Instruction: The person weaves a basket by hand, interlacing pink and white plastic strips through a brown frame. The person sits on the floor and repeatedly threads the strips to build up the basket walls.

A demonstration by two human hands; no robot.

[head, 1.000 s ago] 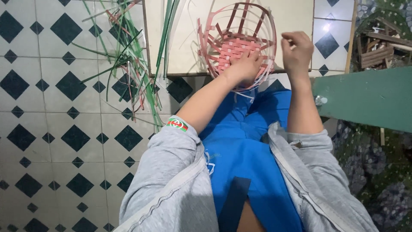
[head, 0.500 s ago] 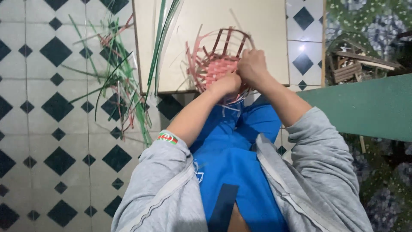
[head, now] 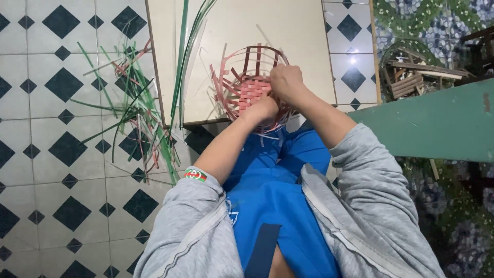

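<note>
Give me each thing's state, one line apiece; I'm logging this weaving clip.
Basket: half woven, pink strips sticking up loose, resting on the board's near edge.
Left hand: grip closed on the basket's near rim.
Right hand: fingers curled on the weave.
Green strips: loose, lying across board and floor.

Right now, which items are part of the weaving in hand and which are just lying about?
In use:
- pink basket, half woven
- left hand on its near rim
- right hand at its weave
- board under it

Lying about:
- green strips
- scrap strips on the floor
- wooden rack
- green bench
</note>
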